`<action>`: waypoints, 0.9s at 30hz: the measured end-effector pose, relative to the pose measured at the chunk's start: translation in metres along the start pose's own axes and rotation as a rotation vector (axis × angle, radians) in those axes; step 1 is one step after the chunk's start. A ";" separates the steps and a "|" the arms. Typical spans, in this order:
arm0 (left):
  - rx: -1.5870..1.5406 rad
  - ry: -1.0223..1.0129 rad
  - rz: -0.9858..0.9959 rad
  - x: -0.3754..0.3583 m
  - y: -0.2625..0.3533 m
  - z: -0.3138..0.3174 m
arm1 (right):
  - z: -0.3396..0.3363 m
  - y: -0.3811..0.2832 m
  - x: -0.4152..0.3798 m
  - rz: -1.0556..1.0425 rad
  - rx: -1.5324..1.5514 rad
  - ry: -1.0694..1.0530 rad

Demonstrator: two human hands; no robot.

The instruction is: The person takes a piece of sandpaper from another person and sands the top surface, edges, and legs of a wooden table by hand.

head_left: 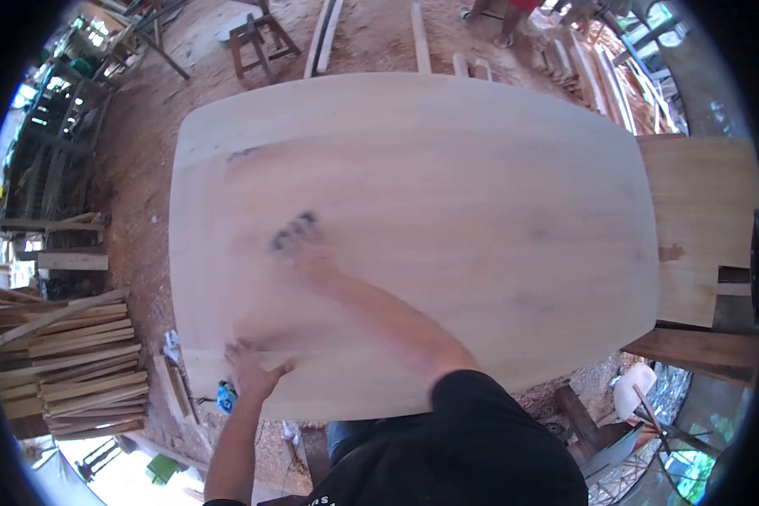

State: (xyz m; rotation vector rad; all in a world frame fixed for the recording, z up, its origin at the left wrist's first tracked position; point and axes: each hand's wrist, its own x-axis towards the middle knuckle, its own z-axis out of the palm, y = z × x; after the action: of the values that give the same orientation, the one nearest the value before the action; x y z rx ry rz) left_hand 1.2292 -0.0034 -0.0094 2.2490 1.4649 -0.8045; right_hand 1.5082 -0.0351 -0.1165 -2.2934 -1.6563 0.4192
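A large pale wooden panel [447, 211] with rounded corners lies flat before me, marked with a few dark smudges. My right hand [305, 244] reaches across to the panel's left half and is closed around a dark object [295, 229], blurred by motion, pressed on the surface. My left hand [253, 371] rests on the panel's near left part, fingers spread and holding nothing. A blue item [226, 396] is beside the near left edge, close to my left wrist.
Stacked wooden strips [88, 371] stand at the left. A wooden stool [257, 42] and upright boards [420, 42] are beyond the far edge. Another board [700, 219] adjoins the panel's right side. Part of a person [510, 25] shows at the top.
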 end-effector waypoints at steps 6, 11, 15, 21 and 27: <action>-0.008 0.176 0.042 0.031 0.010 -0.018 | -0.052 0.324 -0.302 0.647 -0.309 0.346; -0.142 0.146 0.028 0.089 0.049 -0.069 | -0.088 0.430 -0.398 1.120 -0.490 -0.003; -0.015 0.066 -0.059 0.107 0.073 -0.067 | 0.002 0.278 -0.194 0.576 -0.441 0.625; -0.026 0.080 -0.048 0.113 0.066 -0.059 | 0.045 -0.018 0.045 0.120 -0.299 0.290; -0.042 0.053 -0.031 0.114 0.072 -0.063 | 0.024 0.033 0.035 0.040 0.020 0.076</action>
State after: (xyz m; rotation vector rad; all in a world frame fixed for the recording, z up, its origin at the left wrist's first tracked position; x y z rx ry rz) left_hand 1.3472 0.0843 -0.0327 2.2381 1.5290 -0.7221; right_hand 1.5380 -0.0106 -0.1540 -2.3015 -1.5657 0.3508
